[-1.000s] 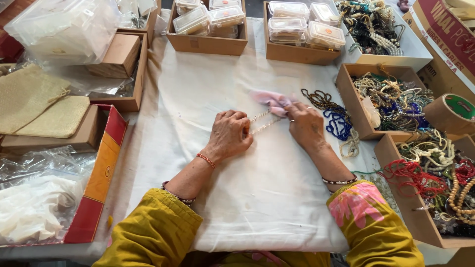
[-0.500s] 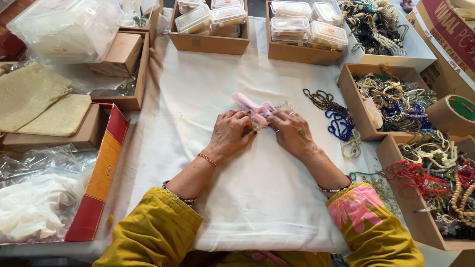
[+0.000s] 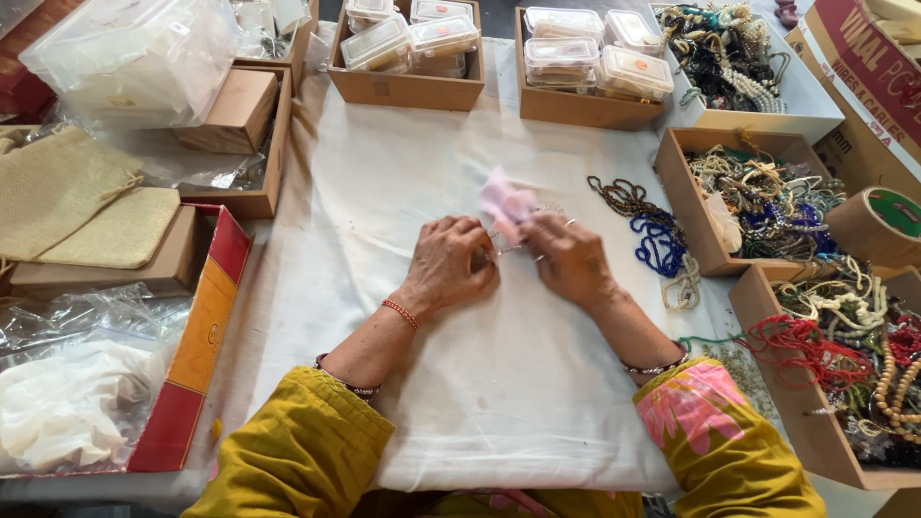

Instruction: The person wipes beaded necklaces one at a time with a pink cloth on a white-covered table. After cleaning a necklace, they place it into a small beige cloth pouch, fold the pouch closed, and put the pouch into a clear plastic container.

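Both hands at mid-counter on the white cloth [image 3: 480,403]. My left hand [image 3: 449,261] and right hand [image 3: 568,257] are curled, fingertips pinched on a small pink pouch [image 3: 507,203] with a pale strand at its mouth; packing looks partly done, pouch not yet closed. Lidded clear tubs [image 3: 587,59] in brown trays beyond. Red-and-yellow box [image 3: 197,345] left, green-faced tape roll [image 3: 878,223] right.

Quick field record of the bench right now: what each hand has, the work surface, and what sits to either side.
left hand: gripping a thin clear beaded strand with a pink pouch
right hand: gripping the same bundle from the other side
surface: white cloth
right side: loose blue bead strand, cardboard tray of mixed necklaces
left side: tan fabric bags
far edge: clear lidded boxes
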